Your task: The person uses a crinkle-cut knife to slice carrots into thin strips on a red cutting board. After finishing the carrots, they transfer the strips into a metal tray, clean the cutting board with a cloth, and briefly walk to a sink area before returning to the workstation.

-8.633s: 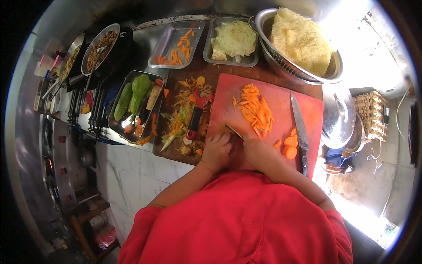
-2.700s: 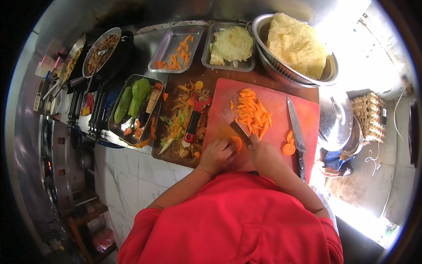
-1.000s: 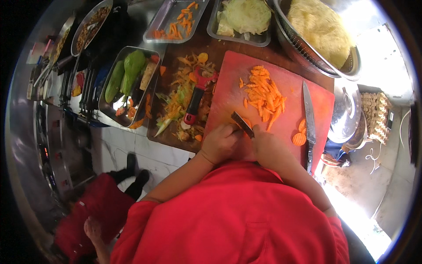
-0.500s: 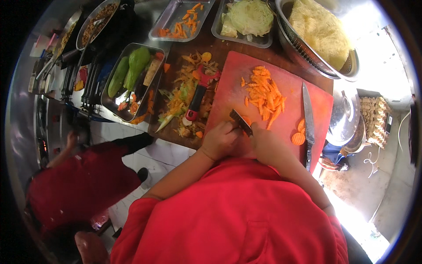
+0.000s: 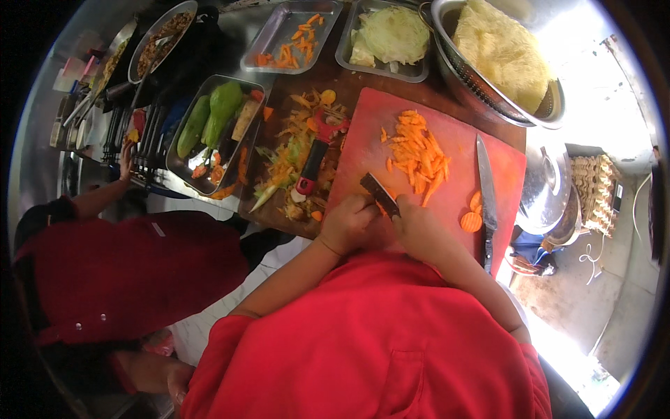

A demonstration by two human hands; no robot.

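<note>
On the red cutting board (image 5: 370, 133), my right hand (image 5: 417, 227) is closed round a short cutter with a dark, flat blade (image 5: 379, 194). Close against the blade's left side, my left hand (image 5: 349, 222) has its fingers curled down; what they press on is hidden. A bit of orange carrot shows along the blade's far edge. Just beyond lies a pile of carrot sticks (image 5: 417, 150). Ridged carrot slices (image 5: 472, 222) rest to the right, beside a long kitchen knife (image 5: 487, 185) lying flat with its handle toward me.
Left of the board are peelings (image 5: 283, 171) and a red-and-black peeler (image 5: 315, 157). Trays hold green vegetables (image 5: 222, 115), carrot sticks (image 5: 300, 45) and cabbage (image 5: 394, 35). A colander (image 5: 481, 87) of pale noodles stands far right. A co-worker in dark red (image 5: 132, 272) is at left.
Both hands stay at the same spot, with the cutter's blade shifted slightly. The co-worker at left has come closer, one arm now stretched toward the stove side. The whole view has shifted a little.
</note>
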